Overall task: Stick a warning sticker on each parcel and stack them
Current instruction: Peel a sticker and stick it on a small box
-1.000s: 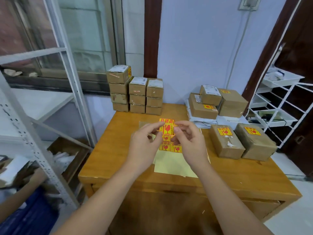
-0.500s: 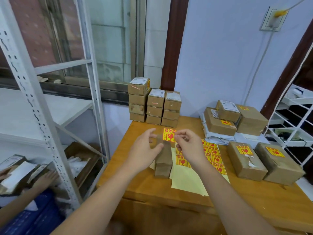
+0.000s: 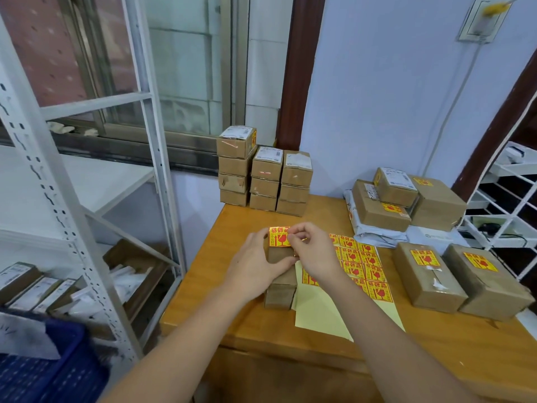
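My left hand (image 3: 255,266) grips the side of a small brown parcel (image 3: 280,289) that stands on the bench (image 3: 232,309), just left of the pale yellow sticker sheet (image 3: 319,309). My right hand (image 3: 312,251) pinches a yellow and red warning sticker (image 3: 278,237) by its right edge and holds it over the far end of that parcel; the sticker's left edge meets my left fingertips. I cannot tell whether it already touches the cardboard. More stickers (image 3: 366,269) remain in rows on the sheet beside my right wrist. Two larger parcels (image 3: 462,283) with stickers on top lie side by side at the right of the bench. Three stacks of small boxes (image 3: 263,175) stand at the far left corner, and a heap of boxes (image 3: 406,199) sits at the far right.
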Demonstrator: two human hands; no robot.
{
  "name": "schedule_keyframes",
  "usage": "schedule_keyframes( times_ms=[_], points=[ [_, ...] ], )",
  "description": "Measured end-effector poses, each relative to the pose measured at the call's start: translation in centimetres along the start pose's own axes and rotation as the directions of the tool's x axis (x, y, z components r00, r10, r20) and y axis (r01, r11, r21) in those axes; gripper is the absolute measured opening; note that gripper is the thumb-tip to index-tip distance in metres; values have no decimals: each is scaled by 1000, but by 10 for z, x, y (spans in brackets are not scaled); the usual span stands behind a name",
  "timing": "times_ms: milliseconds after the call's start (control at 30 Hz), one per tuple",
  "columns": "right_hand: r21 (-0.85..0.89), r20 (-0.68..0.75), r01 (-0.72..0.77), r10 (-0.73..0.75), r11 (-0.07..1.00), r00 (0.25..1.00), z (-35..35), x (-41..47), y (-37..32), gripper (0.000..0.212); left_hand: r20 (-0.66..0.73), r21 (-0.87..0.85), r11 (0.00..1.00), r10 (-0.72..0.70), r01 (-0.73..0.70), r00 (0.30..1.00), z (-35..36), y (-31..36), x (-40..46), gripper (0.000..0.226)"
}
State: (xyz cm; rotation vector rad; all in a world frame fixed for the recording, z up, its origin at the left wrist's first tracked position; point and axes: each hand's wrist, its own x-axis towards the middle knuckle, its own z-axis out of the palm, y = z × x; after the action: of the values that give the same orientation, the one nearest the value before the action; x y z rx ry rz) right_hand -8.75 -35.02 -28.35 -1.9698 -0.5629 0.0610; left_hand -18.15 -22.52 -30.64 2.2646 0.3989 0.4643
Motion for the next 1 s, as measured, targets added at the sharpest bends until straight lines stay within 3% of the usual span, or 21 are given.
schedule_keyframes(
  times_ms=[500, 767, 1000],
  points=[
    [-114, 13, 67, -66, 991, 998, 0, 3, 0, 6, -2, 10, 1000, -17, 17, 1000, 4, -2, -2, 91],
    [-110, -3, 75, -75, 991, 997, 2, 4, 2, 7, 49, 122, 988, 91, -96, 995, 0, 1, -1, 69],
    [-87, 6, 68, -68, 994, 998, 2, 6, 4, 6, 58, 199, 971, 126, -135, 990, 3, -1, 1, 68]
  ],
)
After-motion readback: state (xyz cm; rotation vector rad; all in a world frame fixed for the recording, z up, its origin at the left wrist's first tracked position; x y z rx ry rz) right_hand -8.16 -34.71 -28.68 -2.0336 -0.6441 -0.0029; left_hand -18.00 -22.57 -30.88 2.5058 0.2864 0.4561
